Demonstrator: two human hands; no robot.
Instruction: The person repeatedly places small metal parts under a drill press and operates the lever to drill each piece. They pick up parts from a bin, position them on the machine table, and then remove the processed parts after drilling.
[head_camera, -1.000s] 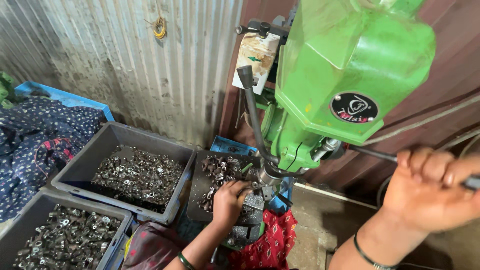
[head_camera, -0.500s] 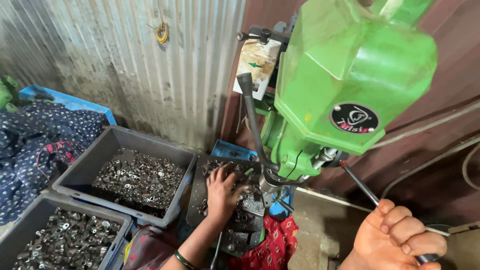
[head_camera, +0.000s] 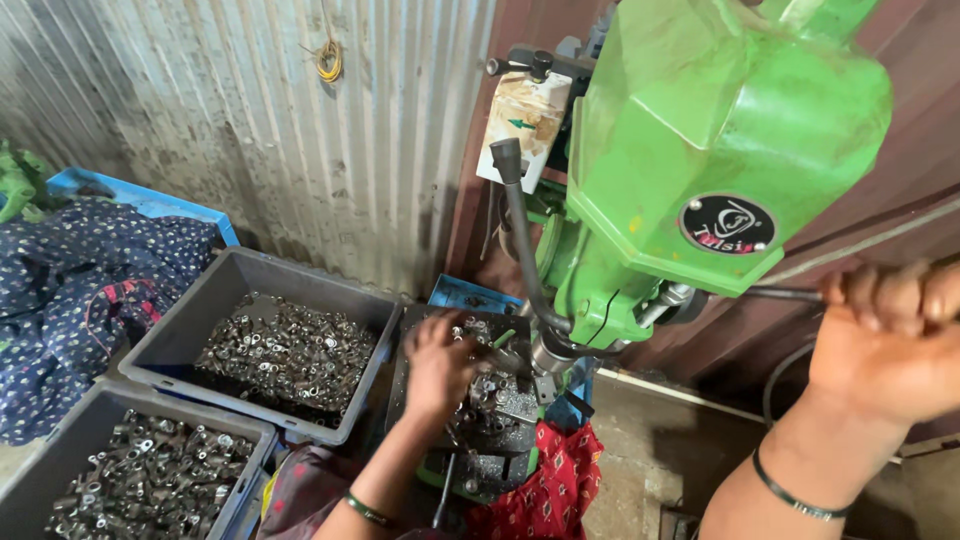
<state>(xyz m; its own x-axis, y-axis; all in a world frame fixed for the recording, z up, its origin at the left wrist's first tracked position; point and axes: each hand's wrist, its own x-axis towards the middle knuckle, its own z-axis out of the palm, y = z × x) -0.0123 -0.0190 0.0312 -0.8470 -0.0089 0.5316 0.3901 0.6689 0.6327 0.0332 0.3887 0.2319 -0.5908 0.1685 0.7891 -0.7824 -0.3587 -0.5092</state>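
Right hand (head_camera: 885, 340) grip clamped on feed lever (head_camera: 785, 294); left hand (head_camera: 437, 370) (fingers bent) touching vise (head_camera: 497, 398) parts.

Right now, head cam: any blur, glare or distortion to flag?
Head view: right hand on the lever handle is large, close to the lens and slightly soft; left hand at the vise is a bit soft too. Soft sheen on the green drill press head, no blown glare. Wide-angle stretch at the edges. Grey bins of metal parts are sharp under even daylight.

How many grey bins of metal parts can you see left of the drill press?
2: one grey bin by the corrugated wall, another grey bin at the bottom-left corner, partly cut off. More may lie outside the frame.
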